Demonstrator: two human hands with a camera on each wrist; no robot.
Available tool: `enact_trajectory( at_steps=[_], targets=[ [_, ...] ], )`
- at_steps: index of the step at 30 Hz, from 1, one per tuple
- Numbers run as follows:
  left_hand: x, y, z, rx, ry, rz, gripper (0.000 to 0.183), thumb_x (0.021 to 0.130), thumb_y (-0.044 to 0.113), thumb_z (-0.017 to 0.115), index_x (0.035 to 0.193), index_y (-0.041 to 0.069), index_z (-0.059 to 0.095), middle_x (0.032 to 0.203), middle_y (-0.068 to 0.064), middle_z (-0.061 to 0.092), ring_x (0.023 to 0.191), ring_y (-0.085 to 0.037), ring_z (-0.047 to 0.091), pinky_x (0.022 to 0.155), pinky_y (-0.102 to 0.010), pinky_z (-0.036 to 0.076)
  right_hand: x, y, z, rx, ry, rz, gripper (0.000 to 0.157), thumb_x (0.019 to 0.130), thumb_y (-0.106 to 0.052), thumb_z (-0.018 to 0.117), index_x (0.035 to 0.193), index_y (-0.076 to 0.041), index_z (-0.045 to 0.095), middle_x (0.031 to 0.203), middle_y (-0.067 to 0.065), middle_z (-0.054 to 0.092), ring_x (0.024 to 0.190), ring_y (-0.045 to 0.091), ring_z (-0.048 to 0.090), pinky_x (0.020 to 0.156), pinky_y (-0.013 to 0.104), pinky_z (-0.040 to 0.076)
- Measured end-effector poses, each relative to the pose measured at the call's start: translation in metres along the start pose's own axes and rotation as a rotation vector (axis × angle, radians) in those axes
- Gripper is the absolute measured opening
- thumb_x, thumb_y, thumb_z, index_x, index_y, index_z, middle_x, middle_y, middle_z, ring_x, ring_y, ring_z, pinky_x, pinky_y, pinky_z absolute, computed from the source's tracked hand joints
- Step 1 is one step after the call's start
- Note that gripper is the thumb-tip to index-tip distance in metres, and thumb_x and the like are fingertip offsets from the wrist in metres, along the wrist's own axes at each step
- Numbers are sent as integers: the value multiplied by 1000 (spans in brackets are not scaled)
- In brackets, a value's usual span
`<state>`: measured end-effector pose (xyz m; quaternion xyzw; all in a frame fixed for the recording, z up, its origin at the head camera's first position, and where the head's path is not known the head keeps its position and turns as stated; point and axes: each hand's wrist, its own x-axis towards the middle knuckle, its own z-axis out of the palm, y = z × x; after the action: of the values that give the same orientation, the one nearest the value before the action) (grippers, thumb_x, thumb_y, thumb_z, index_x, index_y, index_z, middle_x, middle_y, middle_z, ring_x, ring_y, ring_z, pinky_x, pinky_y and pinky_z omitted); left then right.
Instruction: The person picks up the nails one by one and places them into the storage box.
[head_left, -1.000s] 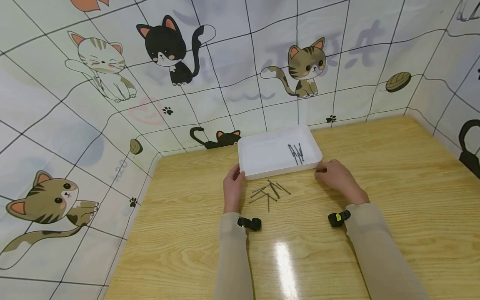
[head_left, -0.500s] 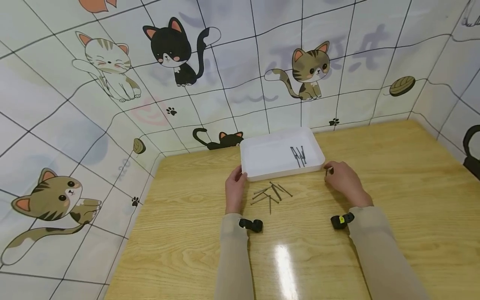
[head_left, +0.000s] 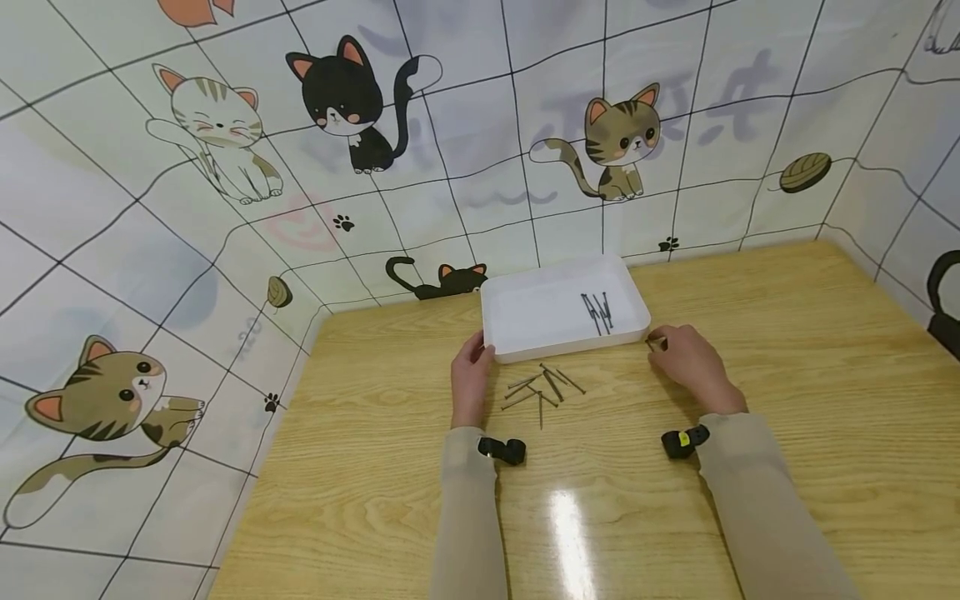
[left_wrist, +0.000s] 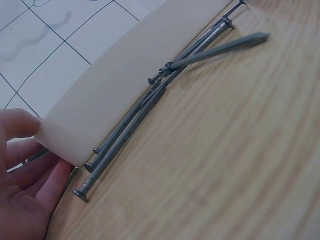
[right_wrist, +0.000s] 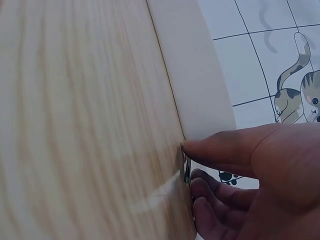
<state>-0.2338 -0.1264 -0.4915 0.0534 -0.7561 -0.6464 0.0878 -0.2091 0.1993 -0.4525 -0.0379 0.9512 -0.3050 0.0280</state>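
Note:
A white tray point(head_left: 555, 283) stands at the back of the table, with several nails point(head_left: 597, 312) lying in its right part. My left hand point(head_left: 471, 379) holds the tray's front left corner; in the left wrist view its fingers point(left_wrist: 47, 182) lie against that corner. A thin dark piece shows between those fingers, too hidden to name. Just off the tray's front right corner, my right hand point(head_left: 693, 367) pinches a nail point(right_wrist: 187, 170) between thumb and fingers, low over the table. Most of that nail is covered. Several more nails point(left_wrist: 125, 132) lie crossed in front of the tray.
The wooden table point(head_left: 360, 500) carries a bright light reflection near its front. Behind the tray rises a wall covering point(head_left: 480, 125) with printed cats and grid lines. Both wrists wear small black cameras point(head_left: 504, 451).
My right hand has shifted slightly off the tray's corner, and the nail in its fingers has come into sight and tilted. The head view has shifted a little. My left hand keeps its place.

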Motion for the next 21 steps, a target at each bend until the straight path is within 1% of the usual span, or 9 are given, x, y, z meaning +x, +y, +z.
enact_trajectory(
  at_steps=[4, 8, 11, 15, 18, 21],
  targets=[
    [0, 2, 0, 4, 4, -14, 40, 91, 25, 57, 130, 19, 54, 125, 1, 57, 114, -15, 52, 98, -37, 40, -1, 0, 0, -5, 17, -11, 30, 89, -10, 50, 114, 4, 59, 110, 27, 58, 95, 39, 55, 72, 47, 45],
    [0, 4, -1, -4, -10, -35, 41, 91, 26, 57, 131, 18, 53, 127, 0, 56, 115, -15, 51, 99, -36, 39, -3, -3, -2, -26, 17, -1, 28, 88, -7, 49, 110, 5, 61, 110, 27, 59, 96, 41, 56, 73, 49, 46],
    [-2, 9, -3, -10, -27, -43, 42, 92, 24, 56, 132, 15, 51, 129, -4, 54, 117, -18, 50, 100, -38, 38, -4, -6, -4, -47, -1, 24, 28, 87, -8, 48, 109, 4, 61, 110, 26, 59, 94, 41, 57, 69, 46, 46],
    [-8, 21, -4, 1, -45, -34, 43, 92, 18, 54, 134, 8, 48, 131, -10, 52, 118, -22, 49, 100, -40, 38, -6, -10, -6, -75, -31, 55, 28, 86, -11, 51, 107, 3, 62, 109, 25, 60, 89, 38, 58, 61, 41, 46],
    [-14, 30, -4, 13, -50, -22, 43, 93, 17, 53, 134, 6, 47, 132, -12, 52, 118, -23, 49, 99, -40, 38, -6, -11, -6, -89, -53, 64, 26, 87, -13, 52, 105, 3, 62, 106, 24, 61, 86, 36, 59, 60, 40, 46],
    [-16, 33, -4, 13, -50, -16, 43, 93, 17, 53, 134, 6, 47, 132, -12, 51, 118, -23, 49, 99, -40, 38, -7, -12, -6, -97, -75, 60, 25, 86, -14, 54, 103, 3, 62, 103, 23, 62, 83, 34, 59, 61, 41, 47]
  ],
)
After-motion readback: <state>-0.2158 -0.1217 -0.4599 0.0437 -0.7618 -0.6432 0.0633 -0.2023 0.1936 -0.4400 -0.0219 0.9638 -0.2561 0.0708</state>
